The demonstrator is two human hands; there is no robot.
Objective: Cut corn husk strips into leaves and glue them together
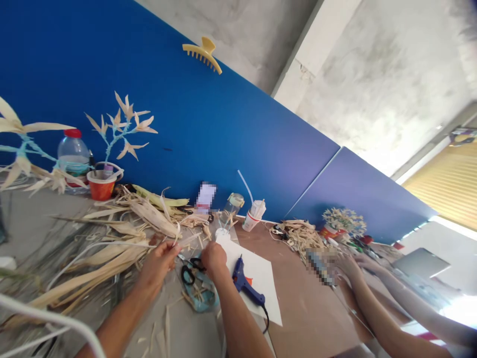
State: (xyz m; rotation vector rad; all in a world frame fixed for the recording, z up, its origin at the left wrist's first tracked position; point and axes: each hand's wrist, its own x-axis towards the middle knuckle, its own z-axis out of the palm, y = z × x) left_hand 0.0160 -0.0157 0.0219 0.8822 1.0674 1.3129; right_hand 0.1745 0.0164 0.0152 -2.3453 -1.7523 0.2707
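Observation:
My left hand (159, 262) is closed, pinching the end of a dried corn husk strip (112, 258) from the pile on the grey table. My right hand (213, 258) is curled into a loose fist just to the right of it, resting beside black-handled scissors (190, 271) that lie on a blue-green cloth (203, 296). What the right fingers hold is hidden. A blue glue gun (246, 286) lies on a white sheet (261, 278) right of my forearm.
A large husk pile (141, 219) fills the left. An orange cup (100, 185), a water bottle (72, 156) and husk flowers (124, 124) stand by the blue partition (223, 129). Another person's arms (376, 298) work at the right.

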